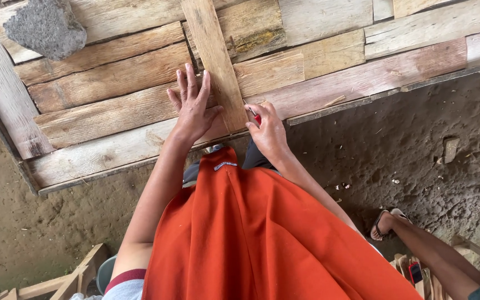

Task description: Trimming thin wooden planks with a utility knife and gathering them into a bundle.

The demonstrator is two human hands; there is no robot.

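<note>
The left hand [193, 108] lay flat with fingers spread, pressing on a narrow wooden slat [213, 61] that ran across a worktop [106, 116] of rough, weathered planks. The right hand [268, 132] was closed around a red pencil [255, 115], its tip set against the slat's right edge near the front of the worktop. The slat lay crosswise over the planks, tilted slightly. A grey stone [45, 26] sat on the far left corner of the worktop. An orange garment [262, 239] hung below the hands. Another person's sandalled foot [387, 222] rested on the dirt floor [418, 139] at the right.
</note>
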